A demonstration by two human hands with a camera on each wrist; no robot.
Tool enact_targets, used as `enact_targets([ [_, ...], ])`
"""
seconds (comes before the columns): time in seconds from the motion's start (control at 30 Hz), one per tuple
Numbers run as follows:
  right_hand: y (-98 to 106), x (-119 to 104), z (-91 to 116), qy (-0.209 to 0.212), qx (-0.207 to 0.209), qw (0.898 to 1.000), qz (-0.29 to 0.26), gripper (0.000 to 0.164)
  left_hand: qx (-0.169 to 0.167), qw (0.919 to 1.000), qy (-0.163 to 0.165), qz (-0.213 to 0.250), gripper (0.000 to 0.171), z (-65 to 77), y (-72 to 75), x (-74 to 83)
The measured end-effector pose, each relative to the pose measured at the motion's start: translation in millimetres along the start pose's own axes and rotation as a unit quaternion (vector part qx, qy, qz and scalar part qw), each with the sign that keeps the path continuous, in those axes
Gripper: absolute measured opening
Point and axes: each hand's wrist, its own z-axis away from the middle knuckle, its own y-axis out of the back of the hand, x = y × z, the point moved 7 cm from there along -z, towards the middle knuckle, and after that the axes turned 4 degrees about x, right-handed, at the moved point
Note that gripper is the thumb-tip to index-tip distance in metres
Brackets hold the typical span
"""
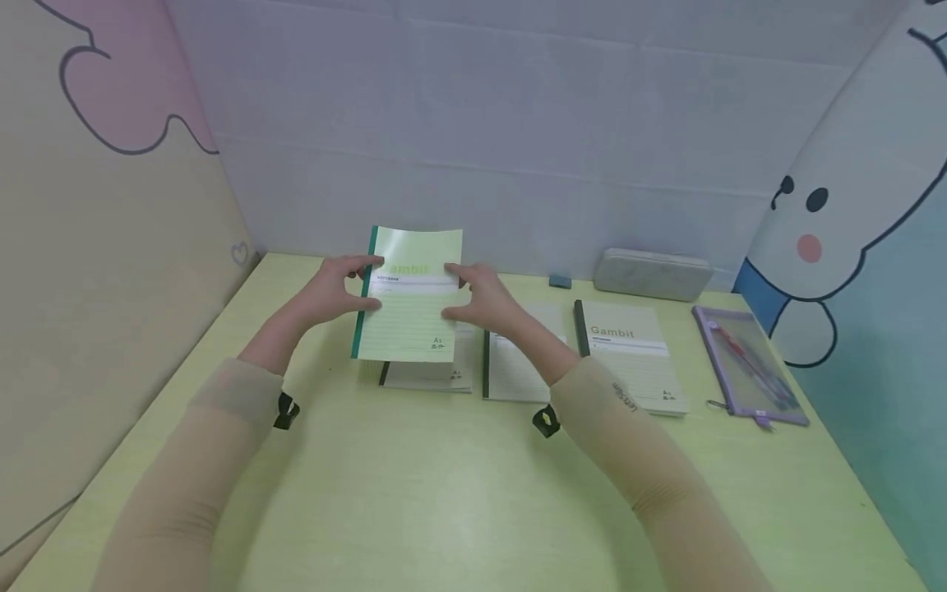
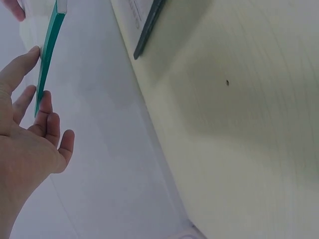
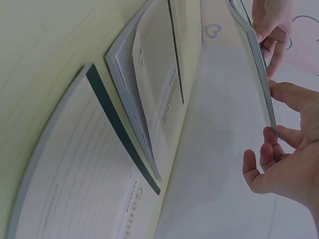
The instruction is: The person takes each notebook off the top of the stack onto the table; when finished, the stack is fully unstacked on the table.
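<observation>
A pale notebook with a green spine (image 1: 411,308) is held up above the table, its cover facing me. My left hand (image 1: 333,289) pinches its spine side between thumb and fingers. On the opposite edge, my right hand (image 1: 484,298) grips it the same way. Side-on, the green spine (image 2: 48,55) shows in the left wrist view beside the left hand (image 2: 32,124). The right wrist view has the page edge (image 3: 261,74) between the fingers of the right hand (image 3: 294,144). Partly hidden below the raised notebook lies another notebook with a dark spine (image 1: 422,378).
Two more dark-spined notebooks lie to the right, one (image 1: 510,374) partly behind my right arm, the other (image 1: 629,349) beyond it. A small blue block (image 1: 560,281), a grey case (image 1: 653,275) and a purple-edged mesh pouch (image 1: 750,366) with pens sit farther back and right.
</observation>
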Motion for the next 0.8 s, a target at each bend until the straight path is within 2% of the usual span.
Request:
enact_targets([
  [0.23,-37,-7,-16,-0.008,-0.008,1.000,-0.006,0.075,-0.021,0.9988,0.038,-0.025,0.072,8.1,12.3,-31.0],
  [0.47,-80,-15,-23,-0.027,-0.018,0.999,-0.025,0.074,-0.031,0.9952,0.079,-0.048,0.073,14.4,17.6,-64.5],
  [0.8,-129,-24,-34,-0.042,-0.036,0.997,0.053,0.079,-0.047,0.9881,0.135,-0.057,0.076,24.5,13.9,-106.1],
])
